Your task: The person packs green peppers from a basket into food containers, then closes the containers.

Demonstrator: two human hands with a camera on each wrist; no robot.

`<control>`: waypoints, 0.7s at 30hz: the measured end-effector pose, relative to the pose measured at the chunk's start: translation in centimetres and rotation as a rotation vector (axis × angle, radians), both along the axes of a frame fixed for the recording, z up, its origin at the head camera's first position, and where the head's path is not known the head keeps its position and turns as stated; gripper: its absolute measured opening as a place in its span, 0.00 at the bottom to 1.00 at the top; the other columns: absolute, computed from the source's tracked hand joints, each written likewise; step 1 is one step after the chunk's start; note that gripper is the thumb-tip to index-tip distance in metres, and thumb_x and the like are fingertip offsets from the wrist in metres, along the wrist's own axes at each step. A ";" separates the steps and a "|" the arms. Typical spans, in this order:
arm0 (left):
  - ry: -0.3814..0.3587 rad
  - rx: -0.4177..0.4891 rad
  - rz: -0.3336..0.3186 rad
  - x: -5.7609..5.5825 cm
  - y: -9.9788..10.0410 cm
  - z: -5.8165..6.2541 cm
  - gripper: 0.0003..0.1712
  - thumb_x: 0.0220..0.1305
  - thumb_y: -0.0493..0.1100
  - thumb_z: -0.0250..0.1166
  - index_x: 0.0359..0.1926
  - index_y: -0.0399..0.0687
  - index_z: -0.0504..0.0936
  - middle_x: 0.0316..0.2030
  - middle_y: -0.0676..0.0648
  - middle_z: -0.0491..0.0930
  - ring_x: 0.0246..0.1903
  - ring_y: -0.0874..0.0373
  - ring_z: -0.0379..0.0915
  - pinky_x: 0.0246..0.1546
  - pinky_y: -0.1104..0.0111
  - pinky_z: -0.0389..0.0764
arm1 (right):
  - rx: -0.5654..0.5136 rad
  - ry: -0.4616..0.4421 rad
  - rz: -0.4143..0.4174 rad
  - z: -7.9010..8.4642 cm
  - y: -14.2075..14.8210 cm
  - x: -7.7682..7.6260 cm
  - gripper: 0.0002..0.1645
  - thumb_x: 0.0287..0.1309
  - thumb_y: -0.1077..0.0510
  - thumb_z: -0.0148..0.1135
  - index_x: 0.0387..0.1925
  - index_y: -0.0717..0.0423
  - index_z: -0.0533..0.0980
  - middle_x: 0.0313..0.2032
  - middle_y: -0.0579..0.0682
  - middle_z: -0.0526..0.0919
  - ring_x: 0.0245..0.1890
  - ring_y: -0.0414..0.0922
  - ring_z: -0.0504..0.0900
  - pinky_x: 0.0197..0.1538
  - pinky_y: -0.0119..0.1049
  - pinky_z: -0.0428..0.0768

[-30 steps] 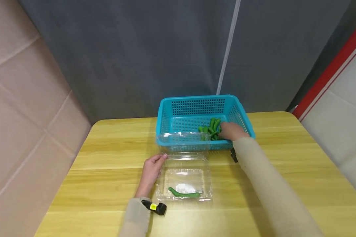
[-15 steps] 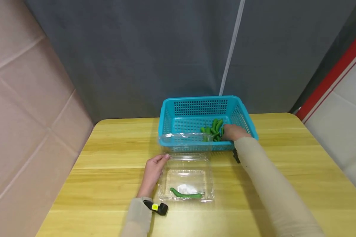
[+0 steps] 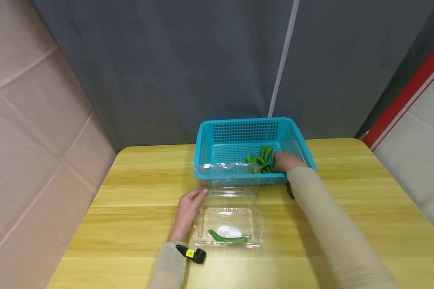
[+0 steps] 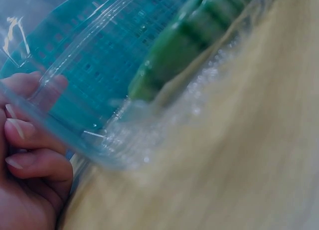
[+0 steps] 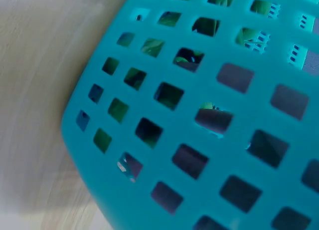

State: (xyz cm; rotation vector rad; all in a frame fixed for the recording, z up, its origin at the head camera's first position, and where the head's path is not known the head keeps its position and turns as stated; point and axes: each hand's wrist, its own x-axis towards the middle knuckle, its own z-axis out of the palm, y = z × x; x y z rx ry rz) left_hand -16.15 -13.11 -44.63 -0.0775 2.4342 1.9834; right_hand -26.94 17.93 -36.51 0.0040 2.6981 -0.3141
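A clear plastic clamshell box (image 3: 227, 218) lies with its lid (image 3: 228, 170) raised toward the back. One long green chili pepper (image 3: 228, 238) rests along the front of its base. My left hand (image 3: 187, 206) pinches the box's left edge near the hinge; in the left wrist view its fingers (image 4: 42, 165) curl at the plastic wall. Several green chili peppers (image 3: 264, 154) are heaped in the right part of a blue perforated basket (image 3: 244, 120). Reaching into that heap is my right hand (image 3: 287, 161), fingertips down beside a pepper. I cannot tell whether it grips one.
The basket stands at the back of the wooden table (image 3: 137, 180), with the raised lid overlapping its front wall. A grey curtain (image 3: 166, 72) hangs behind. In the right wrist view the basket's holed wall (image 5: 209, 140) fills most of the frame.
Both hands stay almost where they were, the left on the box's edge and the right among the peppers. The whole head view has shifted slightly.
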 end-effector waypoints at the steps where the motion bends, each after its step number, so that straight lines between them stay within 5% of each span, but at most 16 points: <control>1: 0.002 -0.006 -0.003 0.2 0.1 0.4 0.16 0.60 0.52 0.58 0.35 0.44 0.83 0.08 0.53 0.60 0.06 0.67 0.53 0.06 0.75 0.56 | 0.001 0.009 0.008 0.0 0.0 0.0 0.18 0.57 0.58 0.50 0.49 0.60 0.67 0.47 0.65 0.70 0.43 0.59 0.70 0.39 0.57 0.70; 8: -0.006 -0.010 -0.004 0.5 0.2 1.1 0.17 0.61 0.50 0.58 0.38 0.40 0.82 0.08 0.54 0.58 0.07 0.65 0.52 0.06 0.75 0.57 | -0.032 0.088 0.074 0.1 0.6 -0.1 0.11 0.52 0.57 0.61 0.34 0.59 0.72 0.29 0.55 0.74 0.29 0.51 0.69 0.28 0.43 0.69; 15: 0.001 0.007 -0.016 0.5 0.1 1.0 0.16 0.61 0.50 0.58 0.37 0.42 0.82 0.09 0.54 0.59 0.06 0.66 0.53 0.06 0.77 0.56 | -0.062 0.093 0.115 0.2 0.7 -0.5 0.25 0.52 0.56 0.63 0.49 0.66 0.72 0.45 0.61 0.75 0.43 0.57 0.73 0.41 0.51 0.73; 21: -0.012 0.008 -0.015 0.5 0.2 1.1 0.16 0.61 0.50 0.58 0.37 0.42 0.82 0.09 0.54 0.59 0.06 0.66 0.53 0.06 0.77 0.56 | -0.100 0.122 0.173 0.1 0.9 -0.6 0.26 0.53 0.56 0.61 0.51 0.68 0.71 0.50 0.65 0.73 0.49 0.62 0.70 0.48 0.53 0.71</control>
